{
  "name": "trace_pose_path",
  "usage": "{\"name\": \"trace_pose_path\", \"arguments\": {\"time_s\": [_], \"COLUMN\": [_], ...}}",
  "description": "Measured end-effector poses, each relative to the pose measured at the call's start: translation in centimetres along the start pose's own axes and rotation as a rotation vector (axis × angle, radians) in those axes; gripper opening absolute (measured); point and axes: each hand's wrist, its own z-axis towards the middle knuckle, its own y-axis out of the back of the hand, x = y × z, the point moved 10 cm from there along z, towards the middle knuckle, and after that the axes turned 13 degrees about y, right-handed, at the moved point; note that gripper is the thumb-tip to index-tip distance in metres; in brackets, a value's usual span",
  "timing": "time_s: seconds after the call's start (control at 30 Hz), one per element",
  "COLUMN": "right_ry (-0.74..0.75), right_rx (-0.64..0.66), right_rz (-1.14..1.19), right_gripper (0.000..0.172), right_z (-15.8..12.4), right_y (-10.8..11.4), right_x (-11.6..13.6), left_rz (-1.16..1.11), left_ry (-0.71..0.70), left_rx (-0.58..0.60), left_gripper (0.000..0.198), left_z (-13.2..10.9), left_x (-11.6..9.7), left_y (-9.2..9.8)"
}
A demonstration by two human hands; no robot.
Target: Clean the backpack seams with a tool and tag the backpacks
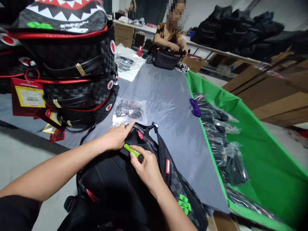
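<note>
A black backpack [113, 175] with grey checks, a small red label and a green patch on one strap lies on its front before me, at the near end of the table. My left hand [115, 136] grips the bag near its top edge, one finger stretched out along it. In my right hand [148, 163] is a slim green tool with a black end [131, 150], held between thumb and fingers. Its tip points towards my left hand and is hidden against the bag's dark cloth.
Stacked backpacks [79, 70] with hanging tags [29, 96] rise at the left. Beyond my bag lies a clear plastic packet [130, 110]. A green fabric bin [255, 134] holding wrapped goods [232, 163] runs along the right. Across the table, a person [168, 35] handles a black bag [166, 58].
</note>
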Motion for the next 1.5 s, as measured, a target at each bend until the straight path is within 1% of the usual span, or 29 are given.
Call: {"name": "trace_pose_path", "arguments": {"time_s": [0.07, 0.13, 0.17, 0.2, 0.23, 0.27, 0.3, 0.33, 0.37, 0.43, 0.5, 0.53, 0.57, 0.6, 0.63, 0.7, 0.83, 0.9, 0.97, 1.0, 1.03, 1.07, 1.1, 1.17, 1.2, 1.27, 1.37, 1.47, 1.5], "right_ry": [0.039, 0.14, 0.181, 0.19, 0.179, 0.169, 0.187, 0.213, 0.245, 0.323, 0.412, 0.416, 0.374, 0.314, 0.242, 0.109, -0.085, -0.135, -0.095, -0.039, 0.031, 0.098, 0.141, 0.14, 0.102, -0.011, -0.133, -0.126, -0.116], "right_rx": [0.019, -0.046, -0.127, -0.257, -0.446, -0.558, -0.576, -0.448, -0.272, 0.178, 0.548, 0.655, 0.717, 0.733, 0.721, 0.66, 0.588, 0.49, 0.332, 0.286, 0.286, 0.334, 0.42, 0.572, 0.604, 0.567, 0.468, 0.545, 0.568], "right_rz": [-0.007, 0.005, 0.006, -0.018, -0.073, -0.132, -0.185, -0.243, -0.313, -0.456, -0.521, -0.533, -0.54, -0.552, -0.566, -0.602, -0.651, -0.68, -0.71, -0.711, -0.696, -0.669, -0.641, -0.623, -0.64, -0.725, -0.818, -0.763, -0.744], "right_gripper": [0.019, 0.015, 0.015, 0.017, 0.02, 0.025, 0.032, 0.037, 0.04, 0.046, 0.055, 0.058, 0.058, 0.058, 0.058, 0.057, 0.054, 0.055, 0.055, 0.053, 0.051, 0.049, 0.049, 0.047, 0.046, 0.046, 0.047, 0.033, 0.032], "right_z": [-0.2, -0.1, 0.1, 0.5, 0.8, 1.6, 3.2, 5.7, 8.2, 11.7, 12.6, 12.6, 12.7, 12.9, 13.2, 13.9, 13.8, 12.8, 11.5, 10.8, 10.1, 9.5, 9.0, 8.6, 8.9, 10.2, 12.2, 13.2, 13.5], "right_y": [2.1, 6.4, 9.2, 12.4, 15.7, 17.7, 18.1, 16.4, 13.4, 4.6, -3.9, -6.9, -9.0, -10.1, -10.4, -9.1, -3.3, 0.1, 2.9, 3.5, 3.2, 2.3, 0.8, -2.1, -3.1, -3.7, -3.4, -4.3, -4.6], "right_x": [1.6, 3.6, 4.1, 3.8, 3.0, 1.8, 0.3, -1.4, -3.2, -6.9, -9.7, -11.0, -12.4, -13.8, -15.3, -18.4, -23.6, -24.4, -23.2, -22.1, -20.8, -19.7, -18.8, -18.1, -18.1, -18.5, -19.2, -19.9, -20.1], "left_rz": [-0.021, -0.048, -0.057, -0.063, -0.069, -0.08, -0.092, -0.107, -0.12, -0.138, -0.157, -0.17, -0.181, -0.187, -0.189, -0.191, -0.229, -0.242, -0.242, -0.238, -0.232, -0.225, -0.216, -0.193, -0.182, -0.168, -0.175, -0.171, -0.163], "left_ry": [-0.009, -0.024, -0.019, -0.002, 0.019, 0.045, 0.071, 0.093, 0.112, 0.138, 0.14, 0.126, 0.116, 0.115, 0.123, 0.143, 0.116, 0.118, 0.123, 0.119, 0.111, 0.102, 0.096, 0.098, 0.101, 0.105, 0.111, 0.135, 0.14], "left_rx": [-0.053, -0.124, -0.152, -0.174, -0.189, -0.203, -0.223, -0.249, -0.282, -0.349, -0.397, -0.413, -0.425, -0.433, -0.439, -0.445, -0.419, -0.399, -0.388, -0.384, -0.38, -0.378, -0.372, -0.363, -0.36, -0.354, -0.307, -0.199, -0.156], "left_gripper": [0.089, 0.089, 0.09, 0.091, 0.092, 0.093, 0.093, 0.092, 0.091, 0.088, 0.086, 0.085, 0.084, 0.083, 0.082, 0.079, 0.074, 0.073, 0.073, 0.074, 0.075, 0.076, 0.077, 0.079, 0.08, 0.08, 0.081, 0.081, 0.082], "left_z": [-1.3, -3.2, -4.3, -5.5, -6.6, -7.7, -8.8, -9.8, -10.7, -12.1, -12.7, -12.8, -12.7, -12.5, -12.2, -11.4, -9.8, -9.1, -8.5, -8.2, -8.0, -7.8, -7.5, -7.2, -7.1, -7.1, -6.9, -6.0, -5.5], "left_x": [0.1, 0.5, 0.8, 1.3, 1.9, 2.4, 3.0, 3.5, 3.9, 4.6, 4.9, 4.9, 5.0, 5.1, 5.3, 5.7, 6.0, 6.2, 6.4, 6.4, 6.3, 6.2, 6.1, 5.9, 5.8, 5.7, 5.5, 5.5, 5.5], "left_y": [0.4, 0.7, 0.7, 0.6, 0.3, -0.1, -0.4, -0.7, -1.0, -1.4, -1.7, -1.7, -1.7, -1.6, -1.5, -1.2, -1.2, -1.4, -1.5, -1.5, -1.5, -1.5, -1.4, -1.3, -1.2, -1.1, -0.9, -0.9, -1.0]}}
